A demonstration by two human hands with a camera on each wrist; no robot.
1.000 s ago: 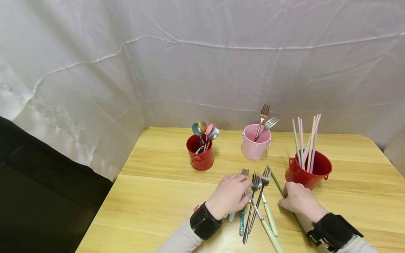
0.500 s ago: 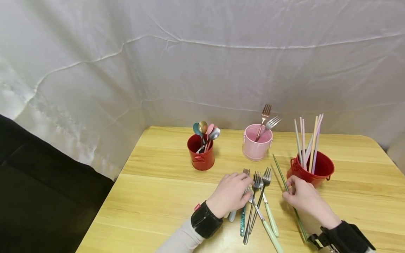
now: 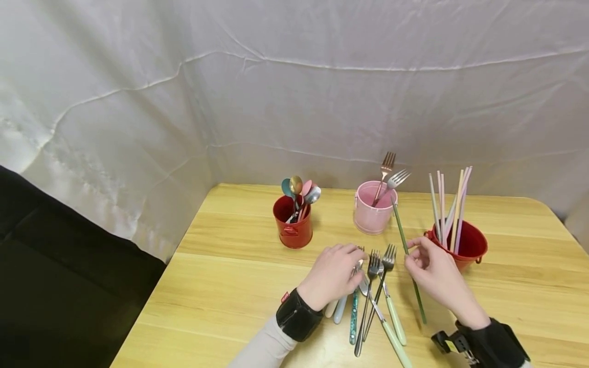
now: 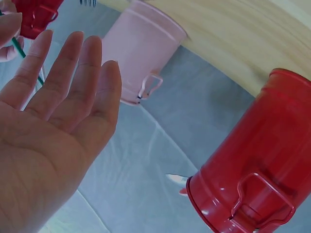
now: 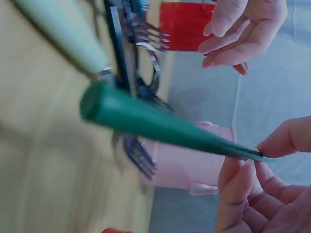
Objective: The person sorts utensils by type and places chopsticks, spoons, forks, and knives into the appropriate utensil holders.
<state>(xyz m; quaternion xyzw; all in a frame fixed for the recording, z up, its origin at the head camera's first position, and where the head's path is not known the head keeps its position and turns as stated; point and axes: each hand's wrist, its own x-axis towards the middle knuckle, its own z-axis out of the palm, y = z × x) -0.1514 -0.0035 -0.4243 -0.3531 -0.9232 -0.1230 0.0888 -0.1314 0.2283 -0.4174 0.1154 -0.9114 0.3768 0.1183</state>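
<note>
My right hand [image 3: 432, 271] pinches a green chopstick [image 3: 418, 294] between thumb and fingertips. In the right wrist view the chopstick [image 5: 146, 119] points its thick round end at the camera, and it is raised over the table. Over the cutlery heap, my left hand [image 3: 332, 276] stays with its fingers loosely extended; the left wrist view shows its bare palm [image 4: 43, 155] holding nothing. Beside it lie dark forks [image 3: 374, 263], a teal-patterned handle [image 3: 353, 317] and light green handles [image 3: 394, 319]. Part of the heap is hidden under the left hand.
Pale chopsticks stand in a red bucket [image 3: 476, 245] beyond my right hand. At the back, a pink bucket [image 3: 368, 217] holds two forks [image 3: 388, 162], and a red bucket [image 3: 294, 232] to its left holds spoons [image 3: 296, 185]. A grey cloth [image 3: 294, 102] hangs behind the table.
The right hand has lifted the green chopstick off the table, and its far end has risen to overlap the pink bucket. The left hand has barely moved.
</note>
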